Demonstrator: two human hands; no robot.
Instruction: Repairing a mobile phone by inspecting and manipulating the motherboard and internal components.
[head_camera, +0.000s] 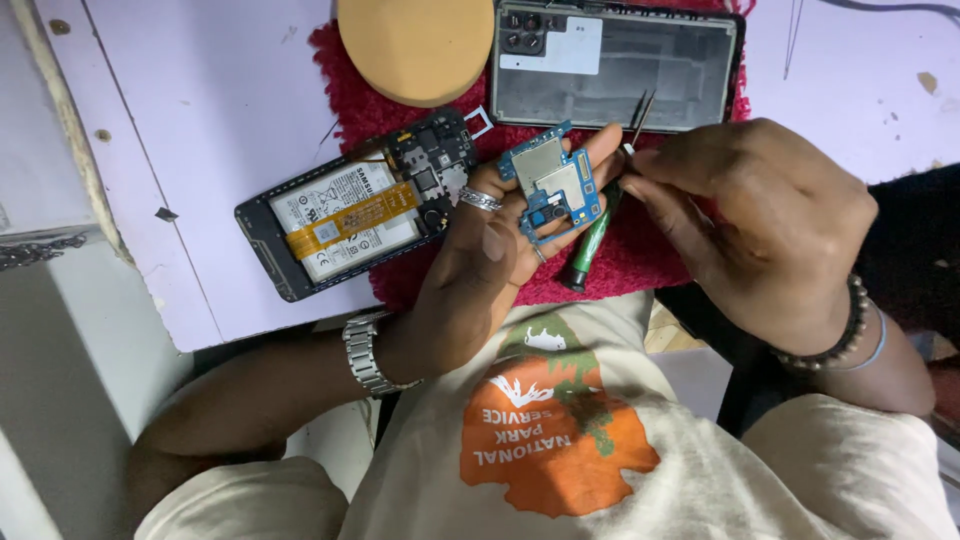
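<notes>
The left hand (490, 250) is lying palm up over the edge of the red fluffy mat (640, 250), fingers curled narrowly around a small blue circuit board (555, 185) that is resting on the fingertips, well clear of the phone it seems to belong to. The right hand (760, 220) is closing in a pinch just beside the board's right edge, gripping a pair of thin dark tweezers (640, 112) whose tips are pointing up and away; whether those tips are touching the board is not clear from this angle. A green-handled screwdriver (592, 243) is lying on the mat under the two hands, touching neither as far as can be seen. To the left, the opened phone body (340, 220) is sitting partly on the mat and partly on the pale lilac table (200, 120), its back already off, its battery and an orange flex ribbon exposed, and the dark upper section looking stripped of its board. The removed back cover (620, 62) is lying inside-up at the top of the mat, beside a round tan disc (415, 45). Judging from this, opening and board removal are looking finished, and the work on the board itself is looking underway, while reseating the board and closing the case are appearing still to be done
</notes>
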